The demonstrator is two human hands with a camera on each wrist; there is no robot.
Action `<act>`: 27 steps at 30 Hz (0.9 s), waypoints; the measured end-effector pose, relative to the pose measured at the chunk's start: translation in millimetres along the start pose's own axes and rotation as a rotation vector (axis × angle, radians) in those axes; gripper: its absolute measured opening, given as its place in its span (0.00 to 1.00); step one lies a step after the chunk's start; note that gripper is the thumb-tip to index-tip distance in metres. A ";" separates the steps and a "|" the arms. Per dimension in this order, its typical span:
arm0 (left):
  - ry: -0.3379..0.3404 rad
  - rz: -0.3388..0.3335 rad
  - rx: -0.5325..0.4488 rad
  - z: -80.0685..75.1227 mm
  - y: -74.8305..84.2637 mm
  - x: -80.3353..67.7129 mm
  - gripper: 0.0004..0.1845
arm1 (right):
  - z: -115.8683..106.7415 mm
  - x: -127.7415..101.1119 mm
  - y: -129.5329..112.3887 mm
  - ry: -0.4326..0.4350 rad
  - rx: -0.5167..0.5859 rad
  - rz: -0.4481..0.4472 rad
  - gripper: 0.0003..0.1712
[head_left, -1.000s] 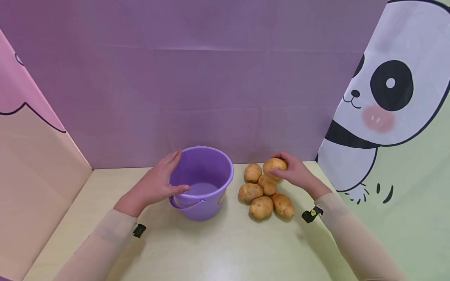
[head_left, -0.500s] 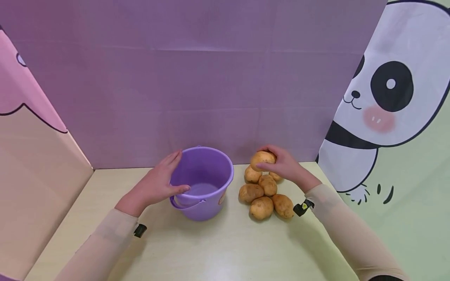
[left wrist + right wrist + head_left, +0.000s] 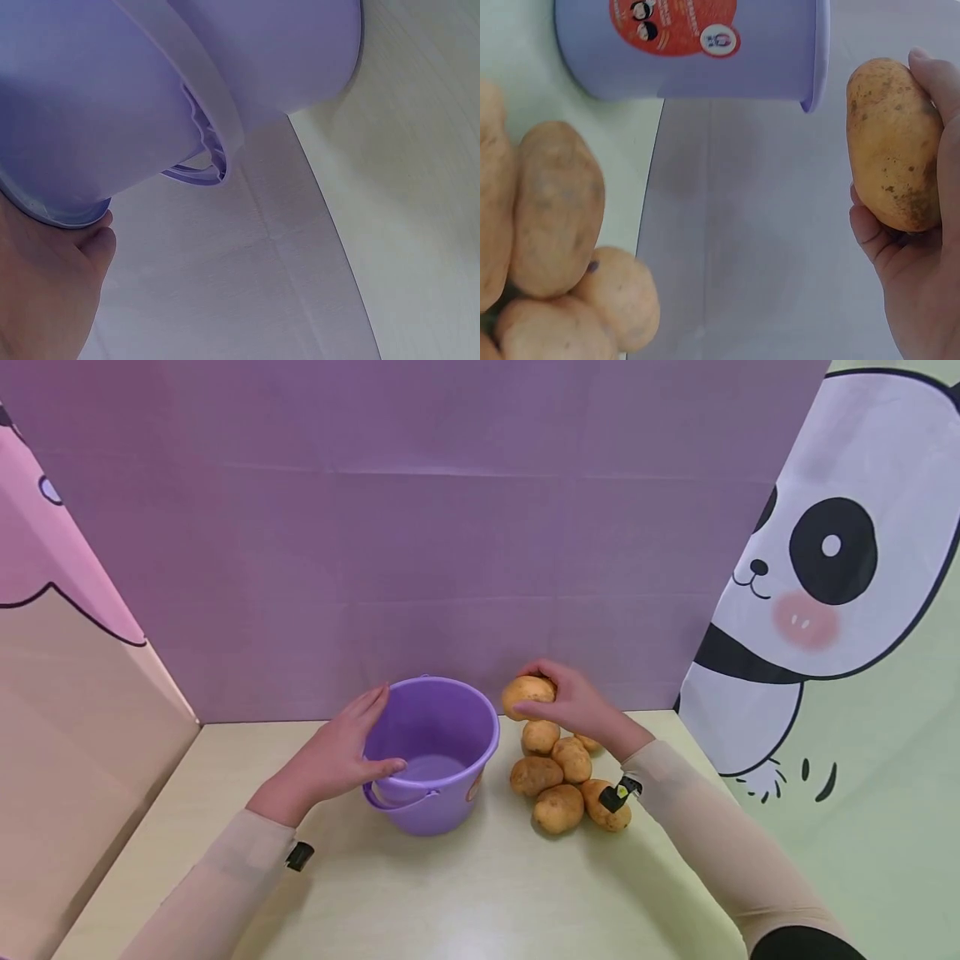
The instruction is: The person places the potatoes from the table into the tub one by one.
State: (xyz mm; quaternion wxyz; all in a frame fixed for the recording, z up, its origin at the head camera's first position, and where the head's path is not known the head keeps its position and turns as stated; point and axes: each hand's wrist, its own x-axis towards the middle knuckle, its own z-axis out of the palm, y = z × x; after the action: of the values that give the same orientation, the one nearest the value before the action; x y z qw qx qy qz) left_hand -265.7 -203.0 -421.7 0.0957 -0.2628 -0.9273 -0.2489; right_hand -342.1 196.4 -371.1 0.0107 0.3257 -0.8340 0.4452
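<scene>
A purple bucket [image 3: 431, 752] stands on the pale yellow table [image 3: 465, 893]. My left hand [image 3: 333, 760] grips its left rim, thumb hooked over the edge and fingers along the outer wall; the left wrist view shows that thumb [image 3: 97, 244] under the bucket [image 3: 112, 90]. My right hand [image 3: 573, 703] holds a potato [image 3: 528, 693] in the air just right of the bucket's rim and above a pile of several potatoes [image 3: 562, 772]. In the right wrist view the held potato [image 3: 892, 142] sits in the curled fingers [image 3: 930, 82], with the bucket [image 3: 697, 45] beyond and the pile [image 3: 555, 210] at left.
A purple backdrop [image 3: 450, 543] closes the back of the table. A pink and tan panel [image 3: 67, 677] stands on the left, a panda-print panel [image 3: 825, 610] on the right. The bucket's handle [image 3: 397, 797] hangs down at its front.
My right hand has lifted a potato off the pile and carried it up and to the left, close to the bucket's rim. The left hand and the bucket have stayed put.
</scene>
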 end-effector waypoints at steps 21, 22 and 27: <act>0.001 -0.005 -0.004 0.2 1.8 1.2 0.63 | 37.3 38.5 -26.5 -0.062 0.003 -0.107 0.22; 0.001 -0.005 -0.004 0.2 1.9 1.2 0.63 | 39.2 40.3 -27.2 -0.063 -0.001 -0.112 0.22; 0.000 -0.004 -0.007 -0.6 2.9 0.5 0.62 | 48.6 49.0 -30.1 -0.071 -0.009 -0.132 0.23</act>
State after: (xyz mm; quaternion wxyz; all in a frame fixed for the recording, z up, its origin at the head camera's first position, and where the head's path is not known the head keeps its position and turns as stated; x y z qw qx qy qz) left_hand -264.5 -200.9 -419.9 0.0942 -0.2613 -0.9269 -0.2523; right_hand -350.8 122.0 -363.2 0.0121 0.3956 -0.8125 0.4281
